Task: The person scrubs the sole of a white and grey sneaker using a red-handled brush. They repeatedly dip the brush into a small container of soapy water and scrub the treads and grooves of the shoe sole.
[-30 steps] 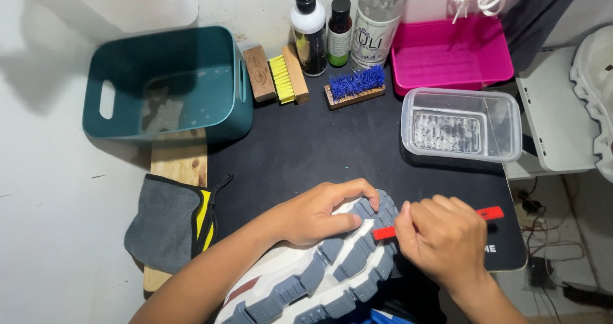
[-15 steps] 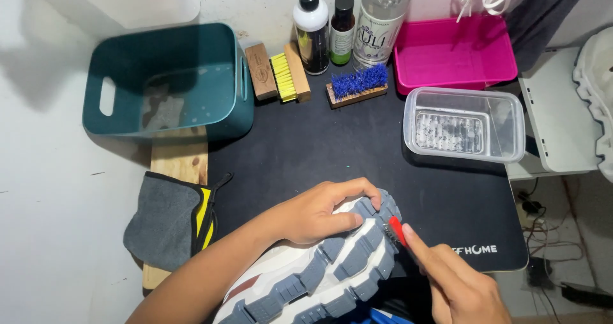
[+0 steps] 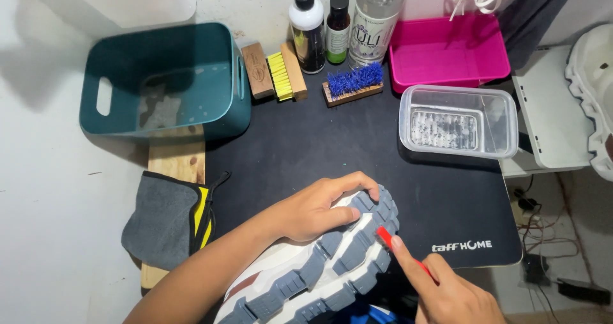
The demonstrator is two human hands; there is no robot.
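Left hand (image 3: 319,212) clasps the toe of the upturned grey-and-white lugged rubber shoe sole (image 3: 313,270) on the black mat (image 3: 319,145), while right hand (image 3: 456,295) pinches a slim red-handled tool (image 3: 386,238) at a groove; short, steadied strokes would likely serve best.

My left hand (image 3: 319,210) lies on the upturned grey-and-white rubber-soled shoe (image 3: 313,266), at its toe end, nearest me on the black rectangular mat (image 3: 306,145). My right hand (image 3: 456,295) is just right of the toe, its thin red plastic tool (image 3: 385,236) touching the sole's edge. Behind, at the mat's far edge, stand 3 bottles (image 3: 332,23), with 3 wooden-backed brushes (image 3: 313,78) before them. Left of the brushes sits the teal plastic tub (image 3: 223,62), on a pale wooden board (image 3: 175,161). The folded grey cloth (image 3: 163,218) lies on that board, left of my forearm. Right of the bottles is the pink plastic tray (image 3: 447,49); before it, the clear plastic box (image 3: 456,123).
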